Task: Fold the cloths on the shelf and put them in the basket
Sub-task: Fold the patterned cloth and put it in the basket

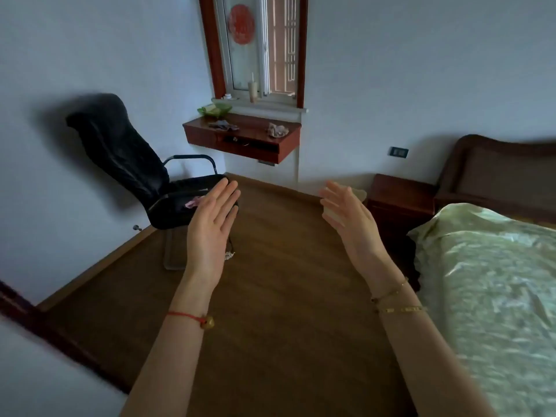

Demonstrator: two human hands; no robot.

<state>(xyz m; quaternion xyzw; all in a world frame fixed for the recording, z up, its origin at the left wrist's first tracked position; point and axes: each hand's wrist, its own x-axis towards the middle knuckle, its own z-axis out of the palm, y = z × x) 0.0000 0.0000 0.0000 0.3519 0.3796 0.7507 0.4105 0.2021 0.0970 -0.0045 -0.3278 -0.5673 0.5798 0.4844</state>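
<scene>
Over the wooden floor (285, 296), left hand (210, 227) and right hand (349, 218) hover empty, palms facing.

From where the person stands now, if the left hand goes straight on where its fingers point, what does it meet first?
Probably the black chair: the open left hand points up-right over its seat. Depth is unclear.

1 head-worn wide-angle view looks forward and down across a wooden floor (285, 296) toward a wall with a window (255, 46). Both hands sit close below the lens; beyond the fingertips (224, 185) lies the wall shelf (240, 136), farther off.
</scene>
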